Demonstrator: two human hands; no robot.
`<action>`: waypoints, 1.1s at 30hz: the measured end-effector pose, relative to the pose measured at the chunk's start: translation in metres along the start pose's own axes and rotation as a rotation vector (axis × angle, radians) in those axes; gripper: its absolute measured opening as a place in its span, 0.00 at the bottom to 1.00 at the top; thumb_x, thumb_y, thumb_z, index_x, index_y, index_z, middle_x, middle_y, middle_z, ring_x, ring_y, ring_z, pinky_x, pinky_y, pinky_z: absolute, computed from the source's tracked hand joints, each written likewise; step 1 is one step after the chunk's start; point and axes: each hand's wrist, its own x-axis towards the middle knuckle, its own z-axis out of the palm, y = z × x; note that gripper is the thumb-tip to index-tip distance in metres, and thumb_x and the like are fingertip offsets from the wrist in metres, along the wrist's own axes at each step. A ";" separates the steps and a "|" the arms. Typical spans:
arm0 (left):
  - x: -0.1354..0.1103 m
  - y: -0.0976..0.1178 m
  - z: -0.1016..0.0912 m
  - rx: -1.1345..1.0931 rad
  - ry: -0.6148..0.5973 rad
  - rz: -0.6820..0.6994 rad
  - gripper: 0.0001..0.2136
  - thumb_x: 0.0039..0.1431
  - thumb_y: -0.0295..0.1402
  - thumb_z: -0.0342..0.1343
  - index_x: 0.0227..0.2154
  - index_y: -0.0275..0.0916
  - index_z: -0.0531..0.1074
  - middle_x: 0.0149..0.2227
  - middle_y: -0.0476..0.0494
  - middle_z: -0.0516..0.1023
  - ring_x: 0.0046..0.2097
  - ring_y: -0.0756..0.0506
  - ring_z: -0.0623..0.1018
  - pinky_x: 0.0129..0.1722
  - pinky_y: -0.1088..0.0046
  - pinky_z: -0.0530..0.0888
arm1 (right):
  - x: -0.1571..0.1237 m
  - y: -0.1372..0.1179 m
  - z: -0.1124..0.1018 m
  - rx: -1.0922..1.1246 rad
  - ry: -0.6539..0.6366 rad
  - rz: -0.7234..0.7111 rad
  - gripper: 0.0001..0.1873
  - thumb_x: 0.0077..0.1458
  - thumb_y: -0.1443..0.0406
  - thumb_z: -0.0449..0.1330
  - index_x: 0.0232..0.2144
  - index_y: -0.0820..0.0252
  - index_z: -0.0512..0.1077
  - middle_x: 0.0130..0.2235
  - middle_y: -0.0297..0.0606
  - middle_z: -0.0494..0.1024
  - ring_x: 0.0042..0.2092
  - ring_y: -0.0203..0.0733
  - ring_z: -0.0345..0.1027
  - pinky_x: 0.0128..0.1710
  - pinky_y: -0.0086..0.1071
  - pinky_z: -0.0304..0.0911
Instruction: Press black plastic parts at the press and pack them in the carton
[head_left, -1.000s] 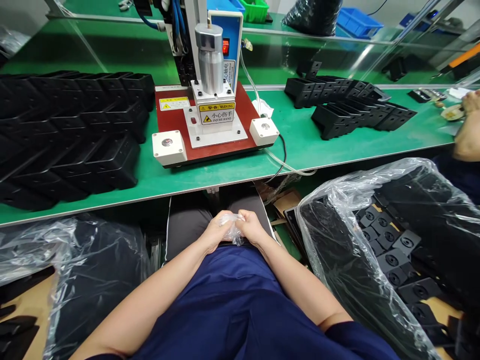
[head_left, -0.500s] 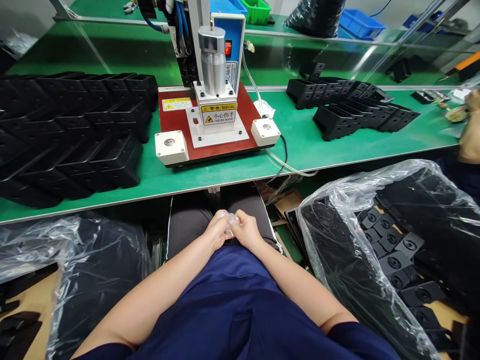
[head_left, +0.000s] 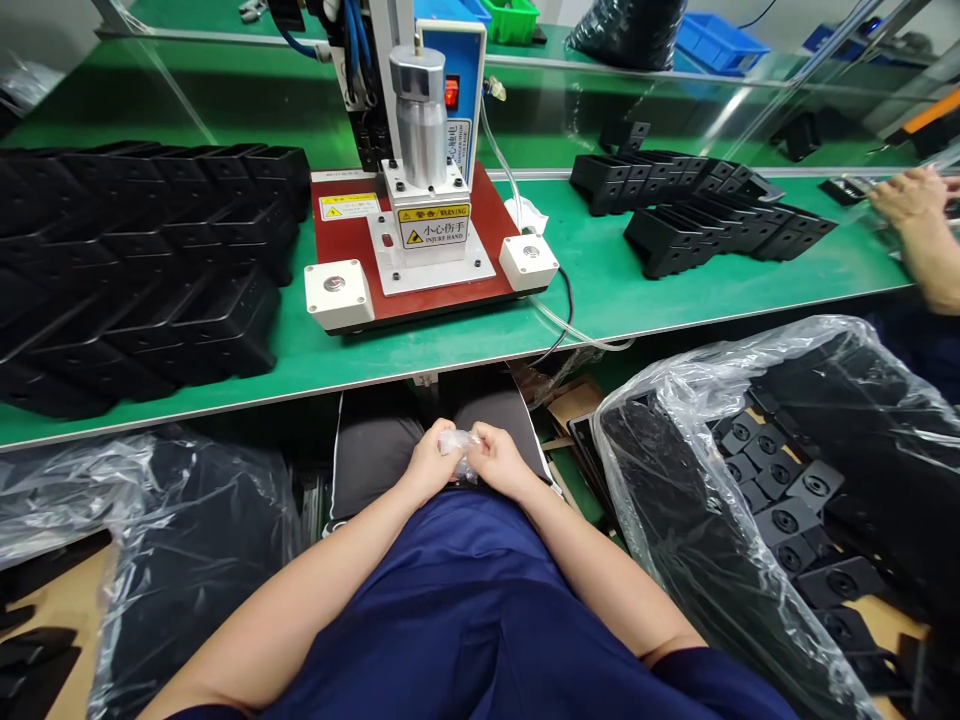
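A small crumpled clear plastic bag (head_left: 463,447) is pinched between my two hands, low over my lap and in front of the bench edge. My left hand (head_left: 433,462) grips its left side with closed fingers. On the other side, my right hand (head_left: 497,462) holds it between thumb and fingers. What the bag contains, if anything, I cannot make out. Beyond the hands, a press (head_left: 424,130) with a silver cylinder stands on a red base (head_left: 337,235), with a white button box (head_left: 337,293) at the left corner and another white button box (head_left: 528,262) at the right.
Rows of black housings (head_left: 225,310) fill the bench's left side; more black housings (head_left: 720,235) stand right of the press. Plastic-lined bins flank me, the right bin (head_left: 637,440) holding black parts (head_left: 787,520). At far right is a co-worker's hand (head_left: 919,215).
The plastic bag has shifted and bunched up between my hands, showing more above the fingers. The co-worker's hand has moved left along the bench.
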 end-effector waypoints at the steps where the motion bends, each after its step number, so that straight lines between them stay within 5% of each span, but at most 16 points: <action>1: 0.002 -0.002 0.001 0.032 0.034 0.016 0.11 0.44 0.29 0.59 0.30 0.41 0.64 0.26 0.55 0.65 0.26 0.51 0.65 0.22 0.80 0.62 | -0.005 -0.006 0.000 -0.012 -0.031 -0.023 0.07 0.40 0.66 0.52 0.21 0.56 0.54 0.21 0.25 0.55 0.24 0.33 0.48 0.24 0.27 0.45; 5: 0.010 -0.004 0.006 0.163 0.140 0.058 0.11 0.41 0.23 0.59 0.23 0.39 0.61 0.24 0.54 0.61 0.28 0.51 0.63 0.26 0.77 0.56 | -0.017 -0.027 0.006 -0.053 -0.090 -0.079 0.08 0.37 0.71 0.53 0.23 0.57 0.58 0.22 0.26 0.60 0.25 0.34 0.48 0.27 0.29 0.44; 9: 0.017 0.003 0.010 0.188 0.129 0.037 0.11 0.44 0.24 0.59 0.31 0.40 0.66 0.33 0.50 0.68 0.34 0.48 0.66 0.30 0.75 0.59 | -0.012 -0.023 0.010 -0.018 -0.043 -0.053 0.07 0.37 0.70 0.53 0.22 0.56 0.57 0.21 0.26 0.57 0.24 0.33 0.47 0.26 0.29 0.43; 14: 0.009 0.018 -0.002 0.016 -0.210 -0.048 0.27 0.46 0.30 0.62 0.52 0.43 0.65 0.43 0.43 0.72 0.37 0.47 0.71 0.34 0.72 0.69 | 0.002 -0.002 -0.002 0.136 0.102 0.036 0.10 0.36 0.64 0.51 0.19 0.55 0.49 0.20 0.24 0.51 0.23 0.31 0.43 0.23 0.26 0.43; 17: 0.001 0.024 -0.018 -0.122 -0.437 -0.075 0.30 0.48 0.41 0.64 0.55 0.43 0.64 0.49 0.38 0.71 0.41 0.44 0.74 0.39 0.67 0.73 | 0.003 0.002 -0.012 0.215 0.165 0.079 0.10 0.35 0.64 0.50 0.19 0.55 0.48 0.19 0.24 0.49 0.22 0.31 0.41 0.22 0.25 0.40; 19: -0.001 0.023 -0.024 -0.177 -0.484 -0.089 0.29 0.51 0.48 0.61 0.54 0.42 0.65 0.50 0.36 0.71 0.42 0.43 0.74 0.39 0.65 0.73 | 0.001 0.000 -0.015 0.252 0.161 0.101 0.10 0.34 0.64 0.50 0.18 0.55 0.49 0.18 0.23 0.48 0.21 0.30 0.40 0.21 0.25 0.39; 22: 0.001 0.019 -0.022 -0.187 -0.462 -0.081 0.29 0.53 0.52 0.57 0.54 0.41 0.64 0.49 0.35 0.71 0.40 0.44 0.74 0.37 0.67 0.72 | -0.001 -0.005 -0.015 0.292 0.118 0.120 0.11 0.33 0.64 0.51 0.17 0.55 0.49 0.17 0.23 0.49 0.21 0.30 0.40 0.20 0.25 0.39; 26: 0.001 0.015 -0.008 -0.102 -0.395 0.030 0.29 0.47 0.41 0.62 0.53 0.40 0.66 0.50 0.39 0.72 0.43 0.45 0.73 0.40 0.71 0.70 | -0.002 -0.005 -0.013 0.320 0.118 0.138 0.11 0.34 0.63 0.51 0.17 0.55 0.49 0.17 0.23 0.48 0.20 0.29 0.40 0.20 0.25 0.40; 33: 0.004 0.012 0.010 0.236 -0.140 0.175 0.12 0.46 0.25 0.54 0.36 0.41 0.73 0.33 0.50 0.72 0.35 0.48 0.69 0.38 0.72 0.64 | -0.010 -0.011 -0.003 0.252 0.156 0.073 0.08 0.37 0.64 0.51 0.19 0.56 0.52 0.20 0.25 0.52 0.23 0.31 0.45 0.23 0.25 0.43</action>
